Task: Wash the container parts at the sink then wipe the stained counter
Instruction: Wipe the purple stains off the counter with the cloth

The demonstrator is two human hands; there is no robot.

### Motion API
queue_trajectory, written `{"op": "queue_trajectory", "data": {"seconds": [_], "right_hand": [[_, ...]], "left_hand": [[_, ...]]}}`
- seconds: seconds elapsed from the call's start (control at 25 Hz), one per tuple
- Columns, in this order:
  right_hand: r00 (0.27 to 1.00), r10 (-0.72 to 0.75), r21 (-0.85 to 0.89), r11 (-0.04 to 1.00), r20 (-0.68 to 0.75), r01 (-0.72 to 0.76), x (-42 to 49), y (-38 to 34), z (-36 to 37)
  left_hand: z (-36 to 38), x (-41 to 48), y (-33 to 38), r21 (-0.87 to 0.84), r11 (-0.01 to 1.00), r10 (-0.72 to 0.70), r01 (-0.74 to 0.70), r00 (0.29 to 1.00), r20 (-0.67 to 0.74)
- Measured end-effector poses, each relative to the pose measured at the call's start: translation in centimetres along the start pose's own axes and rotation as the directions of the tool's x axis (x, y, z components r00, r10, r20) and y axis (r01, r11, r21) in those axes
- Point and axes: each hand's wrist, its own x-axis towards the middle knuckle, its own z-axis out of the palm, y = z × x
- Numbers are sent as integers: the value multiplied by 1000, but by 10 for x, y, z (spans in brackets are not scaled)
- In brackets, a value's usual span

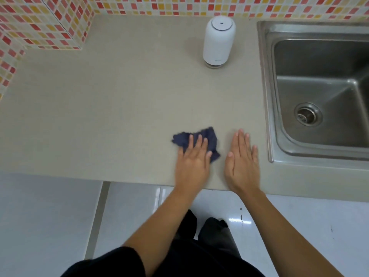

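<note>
Flat-fingered, the left hand (192,158) presses the crumpled dark cloth (196,141), its long axis running left-right.

One head-worn view, tipped steeply down.
You look from close above onto the counter (119,100), facing the tiled wall (179,5) at its far edge; the sink (268,96) lies at right, and the floor (50,216) shows along the near edge.

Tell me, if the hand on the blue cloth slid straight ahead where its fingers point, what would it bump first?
Probably the white container standing upright farther back. The left hand, flat on the dark blue cloth, points ahead and slightly right toward it, with only bare counter between.
</note>
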Motion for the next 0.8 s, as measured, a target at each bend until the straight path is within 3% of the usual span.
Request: {"op": "queue_trajectory", "data": {"seconds": [0.08,0.24,0.32,0.44,0.52,0.56,0.68,0.8], "right_hand": [[998,62,19,998,-31,-61,0,1,0],[997,77,18,997,-10,-77,4,0,0],[998,61,11,998,-11,-61,6,0,1],[997,70,37,997,-22,-69,5,1,2],[997,68,39,997,-25,-67,5,2,2],[998,66,33,997,-20,-65,5,3,1],[998,62,23,998,-7,-61,4,0,2],[998,64,11,998,-4,-64,4,1,1]], "left_hand": [[-8,-29,-5,16,1000,4,-6,994,106],[-21,25,-75,79,952,-301,296,951,63],[-11,76,-87,34,943,-334,332,941,51],[3,75,-46,-39,999,-23,25,998,55],[-3,16,-28,-7,979,202,-203,976,82],[-10,-15,-33,-21,970,242,-241,964,113],[-33,-35,-90,-38,988,152,-150,988,41],[-31,33,-116,-12,995,-103,104,995,14]]}}
